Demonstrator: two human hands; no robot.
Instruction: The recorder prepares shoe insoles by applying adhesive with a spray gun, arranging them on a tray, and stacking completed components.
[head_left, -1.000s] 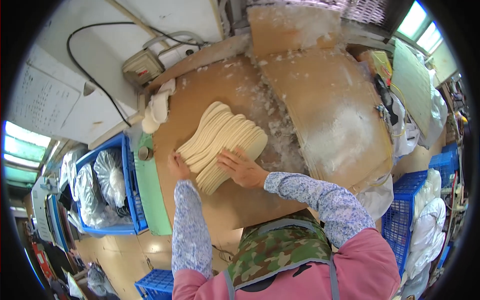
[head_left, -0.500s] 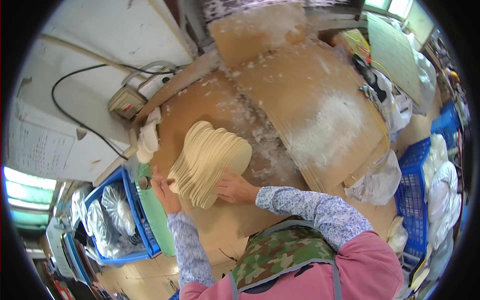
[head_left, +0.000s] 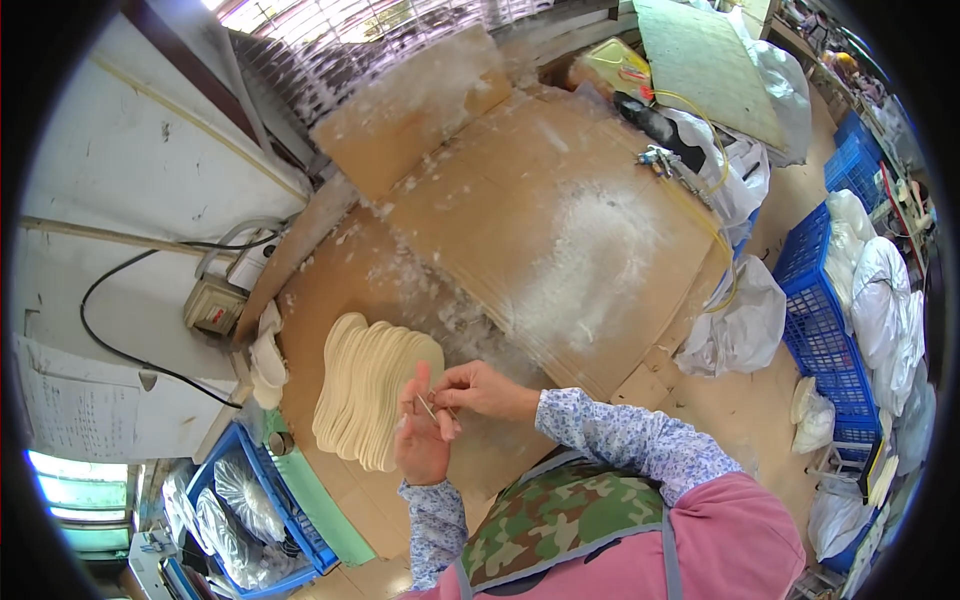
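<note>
Low in the middle of the frame the person's left hand (head_left: 422,445) is raised palm-up with the fingers loosely curled, and across that palm lies a thin pale stick or strip (head_left: 428,408) — too small for me to say what it is. The right hand (head_left: 478,388) comes in from the right and pinches at the same spot, thumb and forefinger closed on the upper end of the stick, the other fingers tucked. Just left of both hands, touching the back of the left one or very near it, sits the fanned stack of cream insole-shaped pieces (head_left: 368,388), overlapping like cards on the brown cardboard-covered bench (head_left: 520,220). White fluff and dust (head_left: 590,255) are strewn over the cardboard toward the upper middle. At the left edge of the bench there is a small grey switch box (head_left: 213,305) with a black cable looping off it, and at lower left a blue crate (head_left: 250,500) of bagged goods. My worry is the stack: it leans in a loose fan with nothing bracing it, so a nudge from the left wrist could, I judge, slide the top pieces off toward the crate. The stick is held only by fingertips — a slip would likely drop it into the fluff, where something that thin would be hard to find.
</note>
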